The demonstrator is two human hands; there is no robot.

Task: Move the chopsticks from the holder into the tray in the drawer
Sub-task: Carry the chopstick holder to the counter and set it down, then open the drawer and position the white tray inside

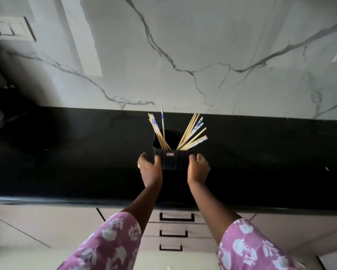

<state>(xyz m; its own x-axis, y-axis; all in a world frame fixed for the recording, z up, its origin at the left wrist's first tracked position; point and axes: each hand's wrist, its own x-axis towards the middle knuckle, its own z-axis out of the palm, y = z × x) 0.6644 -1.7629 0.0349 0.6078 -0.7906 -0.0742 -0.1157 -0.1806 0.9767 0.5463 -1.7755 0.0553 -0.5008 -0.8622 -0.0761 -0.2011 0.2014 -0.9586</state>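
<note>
A black ribbed holder (173, 160) stands on the black countertop (76, 162), in the middle. Several wooden chopsticks (191, 133) with blue-and-white patterned tops lean out of it, one bunch to the left and one to the right. My left hand (149, 168) grips the holder's left side with the thumb on its front. My right hand (198, 168) grips its right side. The drawers (176, 217) below the counter are closed, and no tray shows.
A white marble wall (183, 55) rises behind the counter, with a switch plate (10, 29) at the upper left. Dark objects sit at the far left end of the counter. Three stacked drawers with black handles lie under the front edge.
</note>
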